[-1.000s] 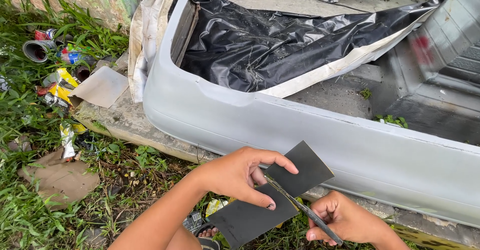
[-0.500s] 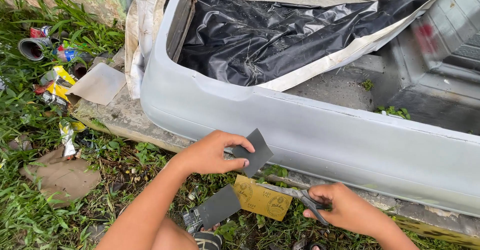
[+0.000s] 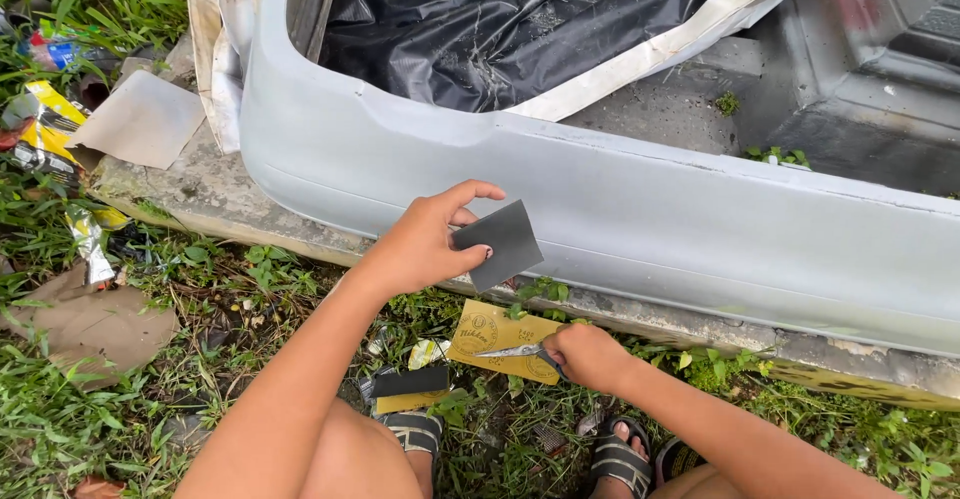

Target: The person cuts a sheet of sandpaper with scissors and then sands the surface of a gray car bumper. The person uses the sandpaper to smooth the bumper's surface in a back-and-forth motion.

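The left hand is raised in front of the grey car bumper, forearm slanting up from the lower left. Its thumb and middle fingers pinch one dark piece of sandpaper by its left edge, while the index finger arches free above it. The right hand is low over the grass, knuckles up, fingers curled tight around the handle of a pair of scissors; the blades point left and lie across a yellow sheet on the ground (whether the blades are parted I cannot tell).

Counted: one held square of sandpaper, one yellow sheet lying back-side up, one more dark-and-yellow strip beside the person's left sandal, and one pale sheet on the concrete slab at the upper left. Two sandalled feet show at the bottom edge.

The held piece is dark grey, flat, roughly square, tilted corner-down, just before the bumper's face. Black plastic sheeting fills the space behind the bumper.
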